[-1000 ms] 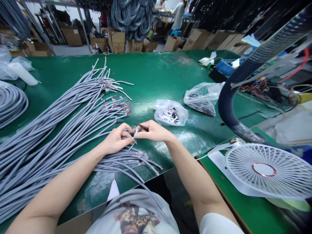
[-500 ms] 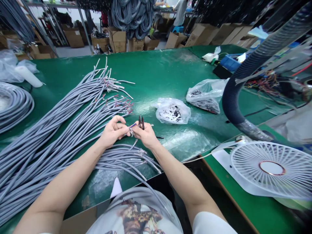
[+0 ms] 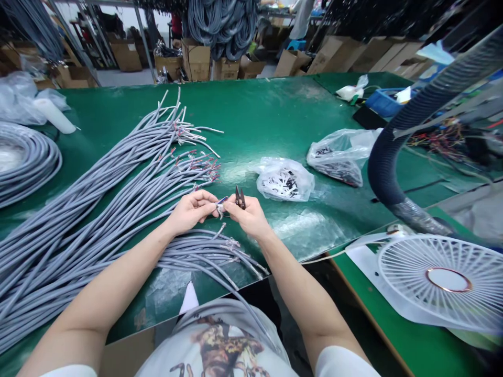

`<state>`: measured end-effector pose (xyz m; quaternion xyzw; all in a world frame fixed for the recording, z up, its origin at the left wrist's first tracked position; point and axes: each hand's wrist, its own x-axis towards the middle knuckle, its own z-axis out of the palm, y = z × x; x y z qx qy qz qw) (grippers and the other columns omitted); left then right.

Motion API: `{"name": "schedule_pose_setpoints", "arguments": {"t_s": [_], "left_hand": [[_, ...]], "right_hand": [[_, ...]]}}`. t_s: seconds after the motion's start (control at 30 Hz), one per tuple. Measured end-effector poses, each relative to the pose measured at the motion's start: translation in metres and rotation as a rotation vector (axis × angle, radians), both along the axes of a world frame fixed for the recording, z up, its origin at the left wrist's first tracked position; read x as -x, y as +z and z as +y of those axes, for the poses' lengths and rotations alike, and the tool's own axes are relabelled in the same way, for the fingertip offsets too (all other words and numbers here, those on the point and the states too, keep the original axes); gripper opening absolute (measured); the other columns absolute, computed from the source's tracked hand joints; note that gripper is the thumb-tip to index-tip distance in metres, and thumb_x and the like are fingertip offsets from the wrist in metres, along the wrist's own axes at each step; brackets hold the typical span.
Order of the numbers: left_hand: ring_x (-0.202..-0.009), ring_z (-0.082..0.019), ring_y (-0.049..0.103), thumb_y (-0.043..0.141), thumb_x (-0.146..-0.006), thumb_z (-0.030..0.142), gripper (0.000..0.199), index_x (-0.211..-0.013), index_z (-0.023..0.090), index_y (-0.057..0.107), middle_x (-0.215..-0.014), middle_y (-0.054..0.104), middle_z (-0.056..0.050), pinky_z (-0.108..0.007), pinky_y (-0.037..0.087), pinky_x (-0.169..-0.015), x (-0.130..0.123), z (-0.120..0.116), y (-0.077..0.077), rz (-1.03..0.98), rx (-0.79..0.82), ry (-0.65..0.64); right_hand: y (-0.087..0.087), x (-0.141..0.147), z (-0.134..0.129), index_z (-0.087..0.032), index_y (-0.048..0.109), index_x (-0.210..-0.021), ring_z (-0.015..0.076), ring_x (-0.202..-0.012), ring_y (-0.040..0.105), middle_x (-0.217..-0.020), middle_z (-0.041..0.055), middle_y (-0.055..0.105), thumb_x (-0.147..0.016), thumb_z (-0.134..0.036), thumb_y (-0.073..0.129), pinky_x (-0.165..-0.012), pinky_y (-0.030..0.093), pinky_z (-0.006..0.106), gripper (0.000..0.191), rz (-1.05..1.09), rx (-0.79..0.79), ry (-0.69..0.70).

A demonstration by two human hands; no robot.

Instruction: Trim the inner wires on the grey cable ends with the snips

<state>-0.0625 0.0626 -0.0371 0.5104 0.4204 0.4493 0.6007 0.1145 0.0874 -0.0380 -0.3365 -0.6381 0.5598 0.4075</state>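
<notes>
My left hand (image 3: 194,212) is closed in a pinch on the stripped end of a grey cable (image 3: 219,209), where loose pale strands and a bit of blue wire show. Facing it, my right hand (image 3: 249,215) pinches at the same wires with thumb and forefinger. Dark-bladed snips (image 3: 240,198) sit in that right hand, blades pointing up and a little apart; their handles are hidden in the palm. Just below both hands lies a bundle of grey cables (image 3: 204,248). A larger bundle with stripped red and white ends (image 3: 129,180) stretches away to the left.
Two clear bags of small black and white pieces (image 3: 286,179) (image 3: 338,159) lie right of my hands on the green table (image 3: 251,112). A ribbed hose (image 3: 383,167) arches at the right above a white fan (image 3: 444,277). A coiled cable (image 3: 43,173) is far left.
The whole view has shifted slightly, so things appear further right. Both hands keep their pinch on the cable end, and the snips remain in my right hand.
</notes>
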Motion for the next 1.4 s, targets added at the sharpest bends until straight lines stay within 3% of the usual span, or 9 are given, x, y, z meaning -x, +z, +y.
{"name": "schedule_pose_setpoints", "arguments": {"t_s": [0.2,0.4,0.7,0.83,0.93,1.03,1.17,1.3,1.4], "left_hand": [[-0.042,-0.002,0.043,0.073,-0.071,0.034,0.030,-0.088,0.013,0.061,-0.068,0.064,-0.001,-0.014,0.027,-0.038,0.000,0.002,0.000,-0.055,0.065,0.109],[-0.042,-0.003,0.043,0.073,-0.071,0.033,0.026,-0.086,0.014,0.062,-0.056,0.052,0.005,-0.014,0.028,-0.039,0.000,0.002,-0.001,0.010,0.056,0.136],[-0.043,-0.003,0.046,0.074,-0.070,0.032,0.028,-0.090,0.015,0.063,-0.067,0.058,0.002,-0.014,0.030,-0.038,0.000,0.002,-0.006,-0.034,0.060,0.152],[-0.040,-0.002,0.044,0.075,-0.067,0.030,0.030,-0.089,0.015,0.062,-0.064,0.054,0.004,-0.014,0.024,-0.035,0.000,0.003,-0.003,-0.101,0.126,0.158],[-0.039,-0.001,0.044,0.075,-0.066,0.029,0.033,-0.091,0.015,0.060,-0.064,0.053,0.005,-0.013,0.024,-0.035,0.000,0.003,0.000,-0.120,0.141,0.181],[-0.039,-0.002,0.045,0.074,-0.068,0.028,0.036,-0.097,0.017,0.056,-0.068,0.053,0.006,-0.013,0.025,-0.034,-0.001,0.003,0.001,-0.100,0.122,0.184],[-0.041,-0.002,0.047,0.071,-0.069,0.024,0.038,-0.102,0.018,0.053,-0.071,0.054,0.006,-0.013,0.028,-0.035,-0.003,0.002,0.000,-0.041,0.101,0.168],[-0.042,-0.002,0.049,0.069,-0.068,0.021,0.039,-0.103,0.018,0.052,-0.075,0.056,0.005,-0.014,0.030,-0.035,-0.004,0.002,-0.001,0.009,0.084,0.158],[-0.042,-0.003,0.049,0.067,-0.068,0.020,0.038,-0.104,0.018,0.054,-0.075,0.056,0.005,-0.014,0.029,-0.035,-0.002,0.002,-0.002,-0.009,0.098,0.144]], "right_hand": [[0.006,-0.014,-0.007,-0.017,0.065,-0.085,0.0082,-0.049,0.031,-0.053,-0.0065,0.038,-0.079,-0.037,0.062,-0.051,0.030,0.023,0.021,-0.237,-0.244,-0.306],[0.011,0.000,-0.010,-0.017,0.063,-0.072,0.0094,-0.052,0.040,-0.055,-0.0030,0.048,-0.084,-0.036,0.058,-0.054,0.030,0.023,0.023,-0.482,-0.433,-0.181],[-0.002,0.012,-0.004,-0.016,0.062,-0.091,0.0165,-0.064,0.058,-0.074,0.0062,0.066,-0.083,-0.018,0.047,-0.062,0.038,0.025,0.017,-0.632,-0.696,-0.117],[-0.006,0.009,-0.006,-0.017,0.063,-0.090,0.0153,-0.062,0.057,-0.074,0.0049,0.066,-0.084,-0.018,0.047,-0.061,0.038,0.024,0.017,-0.637,-0.659,-0.097],[-0.002,0.002,-0.008,-0.017,0.063,-0.087,0.0127,-0.059,0.055,-0.072,0.0028,0.065,-0.087,-0.027,0.051,-0.060,0.038,0.023,0.015,-0.556,-0.553,-0.173],[0.004,-0.003,-0.007,-0.017,0.062,-0.106,0.0126,-0.064,0.058,-0.091,0.0056,0.069,-0.087,-0.031,0.053,-0.062,0.041,0.023,0.024,-0.486,-0.504,-0.216],[0.012,0.000,-0.001,-0.018,0.059,-0.120,0.0159,-0.069,0.063,-0.104,0.0089,0.070,-0.087,-0.026,0.052,-0.066,0.043,0.026,0.035,-0.623,-0.578,-0.099],[0.017,0.005,0.006,-0.018,0.067,-0.104,0.0177,-0.066,0.063,-0.080,0.0060,0.072,-0.086,-0.023,0.052,-0.062,0.041,0.025,0.024,-0.810,-0.607,-0.045],[0.013,0.005,0.008,-0.018,0.068,-0.093,0.0156,-0.070,0.065,-0.080,0.0050,0.072,-0.086,-0.018,0.049,-0.065,0.042,0.023,0.020,-0.695,-0.642,-0.007]]}}
